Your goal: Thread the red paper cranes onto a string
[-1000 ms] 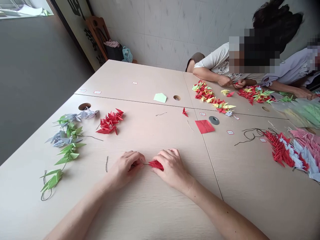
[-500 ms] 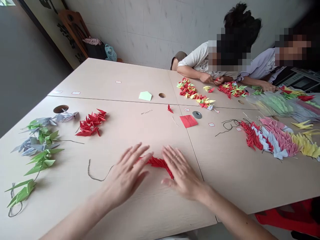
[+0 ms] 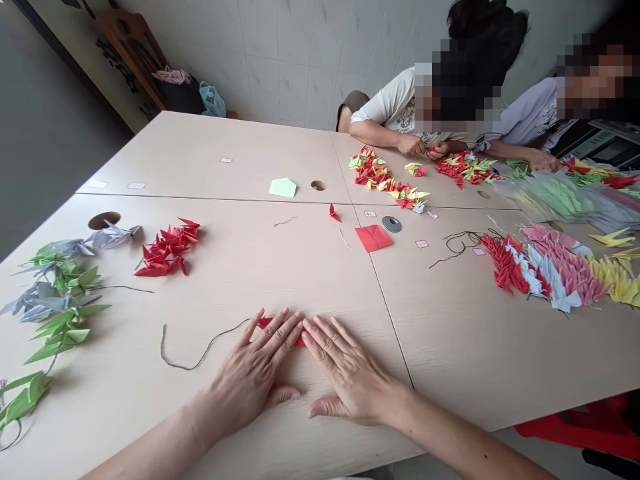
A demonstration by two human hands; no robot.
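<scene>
Left grip: I have my left hand (image 3: 250, 380) lying flat and open on the surface (image 3: 320, 280), fingers spread, closed around nothing. Its fingertips (image 3: 286, 319) press on the red strand.

Right grip: my right hand (image 3: 350, 377) lies the same way, flat and open, just beside the left. Its fingers reach the same strand from the other side.

Held item: a strand of red paper cranes (image 3: 265, 323) sits between my hands, mostly hidden under my fingers.

Cord: a dark thread (image 3: 200, 353) runs from the strand's left end and curls away left across the surface.

To my left: a bunch of red cranes (image 3: 167, 250) lies near a string of green and grey cranes (image 3: 60, 287).

Ahead: I see a red paper square (image 3: 373, 238), a green paper pentagon (image 3: 283, 188) and a metal ring (image 3: 391, 224).

To my right: long rows of red, grey, pink and yellow cranes (image 3: 550, 270).

Far end: a co-worker's hands (image 3: 425, 148) work just beside a heap of mixed cranes (image 3: 380, 177).
</scene>
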